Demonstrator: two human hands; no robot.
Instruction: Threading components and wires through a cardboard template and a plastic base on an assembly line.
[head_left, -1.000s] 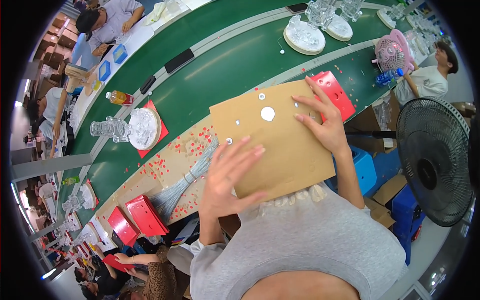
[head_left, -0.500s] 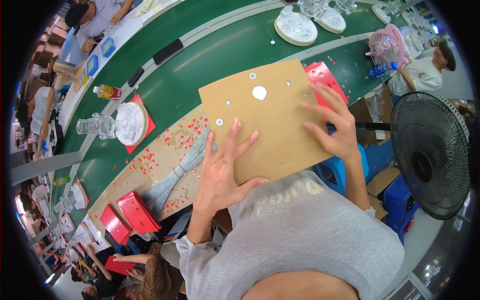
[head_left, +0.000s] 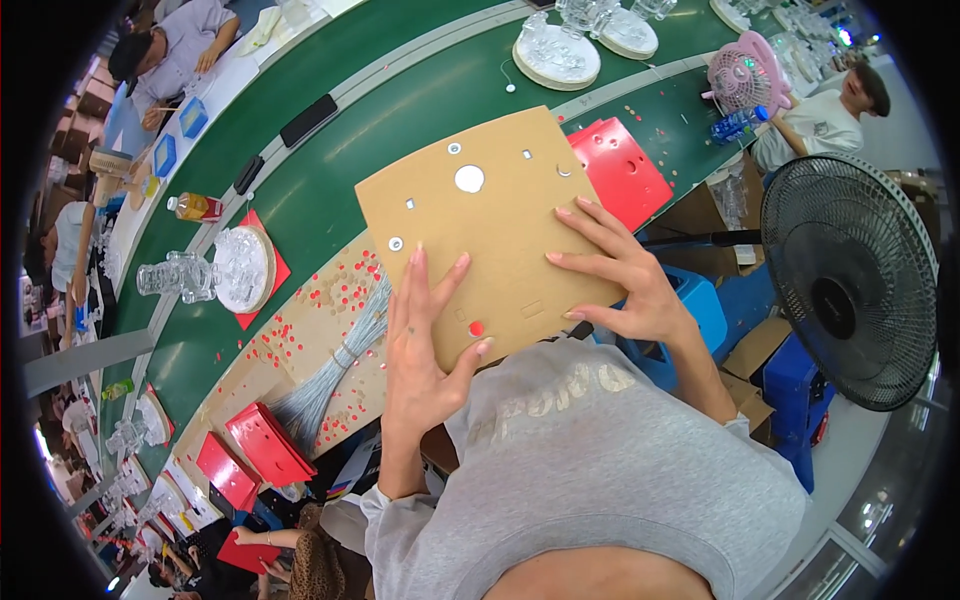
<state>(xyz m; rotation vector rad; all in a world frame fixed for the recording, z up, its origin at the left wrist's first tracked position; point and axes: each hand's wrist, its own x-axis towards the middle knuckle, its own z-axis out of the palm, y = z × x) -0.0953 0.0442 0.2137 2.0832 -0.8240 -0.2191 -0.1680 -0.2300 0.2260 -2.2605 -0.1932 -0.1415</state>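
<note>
A tan cardboard sheet [head_left: 480, 240] with cut holes lies before me, tilted to the left. Its upper part has a large round hole and several smaller openings. Red shows through a small round hole near its lower edge, beside a rectangular cut outline. My left hand [head_left: 420, 350] rests on the lower left of the sheet, fingers stretched out and thumb by the bottom edge. On the right side, my right hand [head_left: 628, 275] presses spread fingers onto the surface. Both hands are open. Red sheets [head_left: 630, 175] with holes stick out past the sheet's right edge.
A bundle of grey wires [head_left: 345, 355] lies left among red and tan scraps. Red folded pieces [head_left: 265, 440] sit at the near left. A clear figure on a round base [head_left: 245, 270] lies farther left. A black fan [head_left: 840, 290] stands right; a phone [head_left: 308, 120] lies beyond.
My right hand has come down onto the sheet from above its right side. One round outline near the lower edge has become a hole showing red. The whole view has shifted slightly.
</note>
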